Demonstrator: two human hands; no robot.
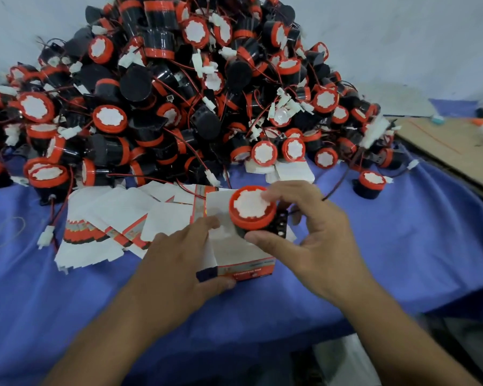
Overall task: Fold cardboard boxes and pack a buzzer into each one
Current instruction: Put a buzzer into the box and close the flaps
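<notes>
The right hand (315,238) is holding a red-capped buzzer (251,208) in its grip over the open cardboard box (243,267). At 9 o'clock, the left hand (176,257) is pinching the box wall in its grip.

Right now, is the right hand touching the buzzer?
Touching. The head view shows the right hand gripping the buzzer, thumb against its side, fingertips on top.

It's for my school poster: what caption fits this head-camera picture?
Right hand holds a buzzer over the open box that the left hand grips, before a big buzzer pile.
</notes>
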